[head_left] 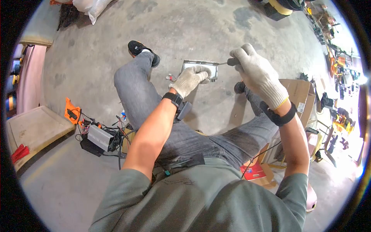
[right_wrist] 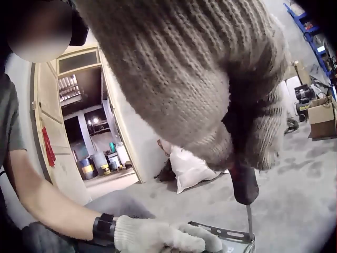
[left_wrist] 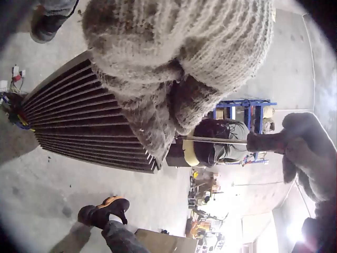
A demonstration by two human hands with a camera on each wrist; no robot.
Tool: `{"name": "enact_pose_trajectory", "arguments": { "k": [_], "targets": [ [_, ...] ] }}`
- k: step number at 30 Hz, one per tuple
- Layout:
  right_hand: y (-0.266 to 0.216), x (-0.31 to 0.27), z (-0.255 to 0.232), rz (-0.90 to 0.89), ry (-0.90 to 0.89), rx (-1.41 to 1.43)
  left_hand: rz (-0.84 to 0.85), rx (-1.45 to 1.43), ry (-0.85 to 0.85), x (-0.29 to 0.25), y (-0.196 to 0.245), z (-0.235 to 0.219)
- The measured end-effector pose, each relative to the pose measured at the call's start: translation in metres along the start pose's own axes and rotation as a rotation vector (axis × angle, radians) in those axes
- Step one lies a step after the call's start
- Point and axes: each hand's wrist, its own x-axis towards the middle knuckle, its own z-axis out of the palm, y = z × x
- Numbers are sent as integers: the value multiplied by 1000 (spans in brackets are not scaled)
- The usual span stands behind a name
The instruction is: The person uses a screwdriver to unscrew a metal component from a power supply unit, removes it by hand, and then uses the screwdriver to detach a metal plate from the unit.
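Observation:
A cream knitted glove covers each hand. My left hand (head_left: 191, 80) grips a rectangular metal housing (head_left: 213, 72) near its edge, over the floor between the legs. Long dark cooling fins (left_wrist: 79, 118) run along the housing's outer side in the left wrist view, with wires at its far end. My right hand (head_left: 258, 71) holds a screwdriver (right_wrist: 244, 184) by its dark handle, to the right of the housing. The thin shaft (left_wrist: 216, 139) points at the housing, its tip right by the slotted rim (right_wrist: 221, 232) in the right wrist view. Glove fingers cover part of the housing.
A grey power unit (head_left: 100, 137) with tangled cables lies by the left leg, near an orange bracket (head_left: 72, 112). Cardboard boxes (head_left: 295, 91) stand beside the right leg. A white sack (head_left: 92, 8) lies farther off on the concrete floor. Tools line the right side.

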Motion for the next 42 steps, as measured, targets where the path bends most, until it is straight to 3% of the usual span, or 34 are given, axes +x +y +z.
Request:
{"name": "enact_pose_trajectory", "arguments": {
  "k": [4,5,7,11,13,14,16,17,19,23,25,26,28,32,34,38,40,42],
  "targets": [
    [-12,7,-5,287,-16,-5,4,60,12,-2,9,3],
    [-12,5,-8,287,-15,-5,4,62,11,-1,7,2],
    [-9,-1,-14,90,17,99,-4,30,-5,1,1,0],
    [5,0,-2,-77,39,22,-5,4,-2,0,1,0],
    [-4,2,-4,108,-57,44,4,2,11,-4,7,2],
    [-7,5,-4,109,-51,43,8,6,8,-6,11,3],
    [-9,8,-4,336,-120,-74,-8,42,17,-8,19,5],
    [-8,6,-7,336,-116,-77,-4,43,16,-7,19,5],
    [-6,-3,-14,108,3,105,4,18,22,-6,15,5],
    [3,-1,-7,-88,20,93,-2,-21,15,-5,11,3],
    [-10,3,-9,226,-92,23,0,-23,24,-5,12,5],
    [-13,6,-11,233,-89,24,-2,-19,18,-6,12,4],
    [-12,13,-17,467,-200,-11,-3,14,28,-4,11,4],
    [-1,-4,-14,253,-54,75,-26,42,14,-6,13,1],
    [6,-9,-10,6,25,48,-7,54,7,-6,15,2],
    [4,-1,-5,5,-13,59,-13,63,-2,-3,10,0],
    [-5,6,-7,354,-113,-24,14,58,-34,3,0,-2],
    [-5,1,-8,341,-58,-15,9,-28,-45,6,-5,-2]
  ]
}}
